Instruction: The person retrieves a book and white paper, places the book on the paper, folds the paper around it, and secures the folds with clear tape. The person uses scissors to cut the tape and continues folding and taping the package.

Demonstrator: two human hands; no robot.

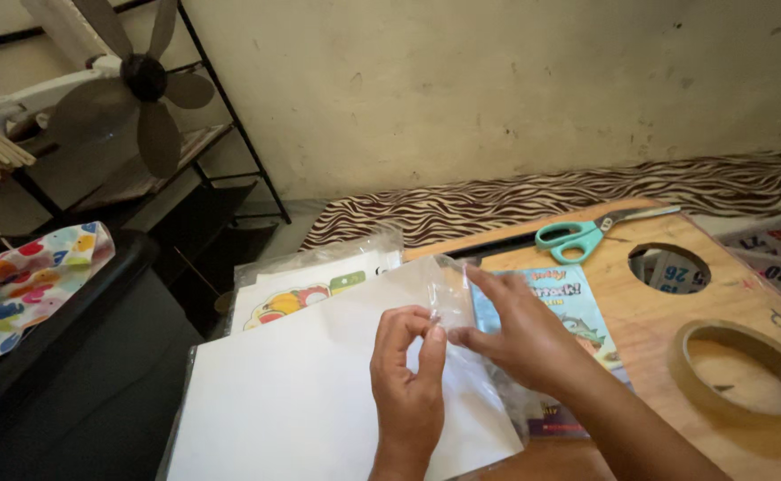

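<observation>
clear plastic sleeve (pixel 451 298) over white sheet (pixel 319 392), near worktop (pixel 667 312) edge | left hand (pixel 406 387) and right hand (pixel 520 330) fingers pinching its corner | step: likely parting the sleeve's opening | next: needs layers separated, gentle pull | teal scissors (pixel 586 233), tape roll (pixel 740 367) beside

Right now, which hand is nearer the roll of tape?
Right. The right hand is over the book, just left of the roll of tape; the left hand is farther left, over the white sheet.
</observation>
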